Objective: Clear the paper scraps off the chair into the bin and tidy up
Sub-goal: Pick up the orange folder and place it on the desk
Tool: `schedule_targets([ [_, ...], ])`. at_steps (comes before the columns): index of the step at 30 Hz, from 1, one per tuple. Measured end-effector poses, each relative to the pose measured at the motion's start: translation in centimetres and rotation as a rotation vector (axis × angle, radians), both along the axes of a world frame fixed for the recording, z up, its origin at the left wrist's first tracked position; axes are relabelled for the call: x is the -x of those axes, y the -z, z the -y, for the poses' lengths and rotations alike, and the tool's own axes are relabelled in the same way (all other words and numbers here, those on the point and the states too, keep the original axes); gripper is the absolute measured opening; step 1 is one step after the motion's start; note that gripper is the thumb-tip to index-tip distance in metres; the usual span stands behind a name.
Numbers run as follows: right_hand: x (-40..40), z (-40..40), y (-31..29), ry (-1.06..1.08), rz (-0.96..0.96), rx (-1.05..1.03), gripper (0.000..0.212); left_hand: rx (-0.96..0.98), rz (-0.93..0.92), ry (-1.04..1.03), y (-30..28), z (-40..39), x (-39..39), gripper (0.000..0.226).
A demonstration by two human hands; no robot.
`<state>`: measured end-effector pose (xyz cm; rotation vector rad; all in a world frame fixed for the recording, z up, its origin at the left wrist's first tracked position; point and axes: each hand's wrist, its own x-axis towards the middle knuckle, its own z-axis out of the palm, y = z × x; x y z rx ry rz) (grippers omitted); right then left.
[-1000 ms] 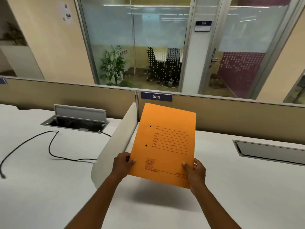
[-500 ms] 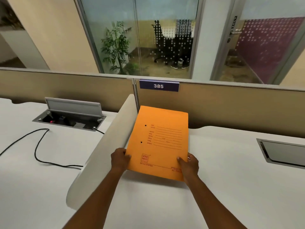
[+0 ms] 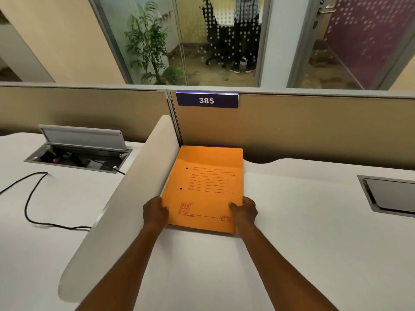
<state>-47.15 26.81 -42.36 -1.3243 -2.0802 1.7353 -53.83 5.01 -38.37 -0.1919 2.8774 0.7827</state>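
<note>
On smooth white desk (image 3: 292, 243) under sign 385 (image 3: 206, 100) | flat orange card folder (image 3: 206, 187) beside curved divider (image 3: 125, 209) | left hand (image 3: 155, 213), right hand (image 3: 246, 211) pinch its near corners | glass-walled office behind

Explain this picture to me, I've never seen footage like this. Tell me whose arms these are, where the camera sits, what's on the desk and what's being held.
No machine here: the arms belong to a person wearing a wide-angle camera on the head, looking forward and down. The left hand and right hand each grip a lower corner of an orange file folder, which lies on or just above the white desk, beside a curved white divider. Left of it, a black cable runs from an open socket box. A closed hatch sits at right. The partition sign reads 385.
</note>
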Motion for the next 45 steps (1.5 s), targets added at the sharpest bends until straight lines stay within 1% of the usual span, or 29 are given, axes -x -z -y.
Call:
schedule_targets([
  [4,0.4,0.7,0.2,-0.019,0.028,-0.016,0.036,0.046,-0.010,0.042,0.5,-0.1,0.1,0.020],
  [7,0.4,0.9,0.1,-0.058,0.040,-0.036,0.038,0.073,-0.002,0.065,0.8,0.2,0.2,0.020],
  [13,0.2,1.0,-0.6,-0.117,0.081,-0.118,0.037,-0.050,-0.038,0.046,0.3,0.2,-0.6,0.031],
  [16,-0.3,1.0,-1.3,-0.114,0.119,-0.160,0.045,-0.110,-0.061,0.092,-0.2,0.2,-1.4,0.036],
  [20,-1.6,1.0,-2.4,-0.099,0.066,-0.201,0.042,-0.152,-0.054,0.120,-0.9,0.3,-2.9,0.050],
  [22,-2.6,0.9,-2.9,-0.108,0.038,-0.227,0.041,-0.175,-0.055,0.126,-1.2,0.3,-3.8,0.053],
  [26,-5.0,0.9,-4.4,-0.124,-0.001,-0.273,0.043,-0.253,-0.092,0.166,-2.4,0.3,-6.5,0.054],
  [30,-7.8,1.6,-6.0,-0.172,-0.064,-0.372,0.047,-0.309,-0.160,0.230,-3.5,0.3,-9.8,0.055],
  [36,-13.3,3.1,-7.6,-0.207,-0.108,-0.456,0.048,-0.366,-0.227,0.329,-4.9,1.1,-15.5,0.051],
  [38,-15.4,3.7,-8.0,-0.200,-0.113,-0.466,0.047,-0.359,-0.218,0.351,-5.0,1.6,-17.5,0.053],
  [40,-17.9,4.4,-8.3,-0.194,-0.113,-0.478,0.046,-0.313,-0.204,0.379,-5.0,2.4,-19.6,0.056],
  [45,-24.6,6.2,-8.6,-0.176,-0.108,-0.499,0.044,-0.237,-0.242,0.447,-4.5,4.4,-24.9,0.056],
])
